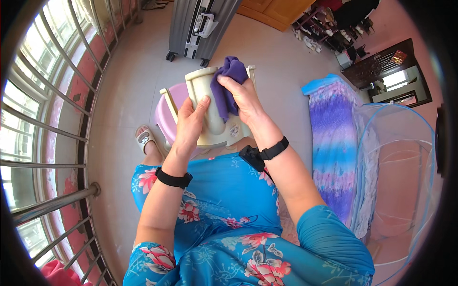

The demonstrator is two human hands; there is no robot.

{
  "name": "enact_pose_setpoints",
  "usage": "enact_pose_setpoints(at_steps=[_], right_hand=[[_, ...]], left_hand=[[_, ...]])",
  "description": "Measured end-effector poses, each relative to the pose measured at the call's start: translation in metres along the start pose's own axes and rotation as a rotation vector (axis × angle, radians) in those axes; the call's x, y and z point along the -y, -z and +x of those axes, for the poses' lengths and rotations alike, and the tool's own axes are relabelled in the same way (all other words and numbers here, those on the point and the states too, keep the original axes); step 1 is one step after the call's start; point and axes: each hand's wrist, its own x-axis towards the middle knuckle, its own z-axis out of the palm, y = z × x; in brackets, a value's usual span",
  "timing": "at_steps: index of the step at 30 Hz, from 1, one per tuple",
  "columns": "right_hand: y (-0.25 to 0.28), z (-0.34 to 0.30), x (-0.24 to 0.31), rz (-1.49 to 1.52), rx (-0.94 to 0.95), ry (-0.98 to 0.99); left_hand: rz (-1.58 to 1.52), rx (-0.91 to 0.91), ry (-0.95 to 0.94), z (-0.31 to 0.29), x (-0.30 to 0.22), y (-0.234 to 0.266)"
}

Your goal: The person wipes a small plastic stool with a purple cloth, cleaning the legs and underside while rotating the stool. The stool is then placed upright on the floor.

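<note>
In front of my lap is a cream plastic piece (201, 85) with a raised, rounded middle and an upright post on each side; it looks like part of a small child's seat. My left hand (190, 123) grips its left side, thumb on the front face. A crumpled purple cloth (233, 69) is bunched in my right hand (244, 99), pressed against the right side of the plastic. Behind and below it shows a pink plastic tub or base (163, 119), partly hidden by the cream piece.
A grey suitcase (183, 28) on wheels stands ahead. Metal bars (55, 202) and windows run along the left. To the right are a folded purple-blue blanket (329, 124) and a mesh tent (400, 157). A shoe rack (315, 24) stands at the far right.
</note>
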Motion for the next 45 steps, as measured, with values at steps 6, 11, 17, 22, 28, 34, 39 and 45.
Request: enact_pose_setpoints(at_steps=[6,11,17,22,28,34,39,45], right_hand=[[-0.003,0.025,-0.023,-0.443,-0.099,0.477],[0.009,0.032,-0.019,-0.114,-0.066,0.042],[0.01,0.013,0.0,0.214,0.009,-0.162],[-0.003,0.014,-0.007,-0.04,-0.015,0.057],[0.003,0.025,0.002,-0.4,0.012,0.218],[0.007,-0.06,-0.001,-0.67,0.064,0.577],[0.015,-0.103,-0.035,-1.066,0.327,0.749],[-0.009,-0.057,-0.034,-0.959,0.246,0.85]], left_hand=[[0.066,0.028,-0.024,0.003,0.001,0.001],[0.033,0.019,-0.002,0.002,-0.002,0.0],[0.061,0.023,-0.016,0.0,-0.002,0.001],[0.094,0.051,0.011,0.002,-0.003,0.002],[0.034,0.061,-0.007,0.0,-0.007,0.004],[-0.008,-0.006,-0.017,0.005,-0.002,0.01],[-0.054,-0.045,0.046,0.01,0.001,0.013],[-0.26,-0.076,0.023,0.014,0.001,0.016]])
